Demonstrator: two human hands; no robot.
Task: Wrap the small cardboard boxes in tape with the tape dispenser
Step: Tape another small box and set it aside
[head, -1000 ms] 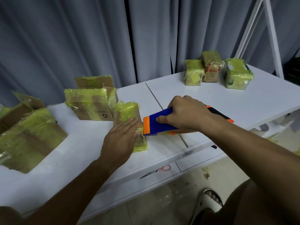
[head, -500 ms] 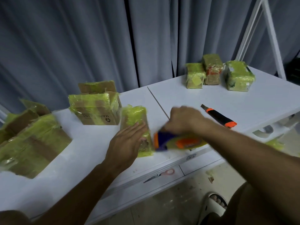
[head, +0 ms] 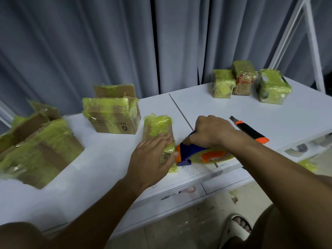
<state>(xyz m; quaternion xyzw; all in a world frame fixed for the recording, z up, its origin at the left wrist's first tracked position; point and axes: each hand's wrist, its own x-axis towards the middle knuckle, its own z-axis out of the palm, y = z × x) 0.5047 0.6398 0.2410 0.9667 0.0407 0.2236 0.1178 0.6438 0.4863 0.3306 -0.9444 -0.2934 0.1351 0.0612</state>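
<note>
Two white tabletops [head: 233,112] butted together before grey curtains [head: 89,42], bearing boxes wound in yellow-green tape. Largest, at far left: an open cardboard box [head: 36,150], flaps up, contents not visible from this angle. Next, behind centre: a medium box [head: 112,117] with one flap raised and a recycling mark on its front, interior hidden too. At the back right, three smaller wrapped boxes [head: 249,83] standing close together, all closed. Front and centre, near the table's near edge: the small cardboard box [head: 158,130] being wrapped, fully covered in tape, lying flat. Left hand [head: 152,157] resting palm-down on its near end, fingers straight and pressed together, thumb tip against the dispenser's orange edge. Right hand [head: 210,132] curled tightly round the handle of the blue and orange tape dispenser [head: 190,154], its front touching the box's right side, roll of yellowish tape lying flat on the table. Orange and black utility knife [head: 251,131] just beyond the right wrist. Scissors [head: 179,192] on a lower ledge below the table edge.
</note>
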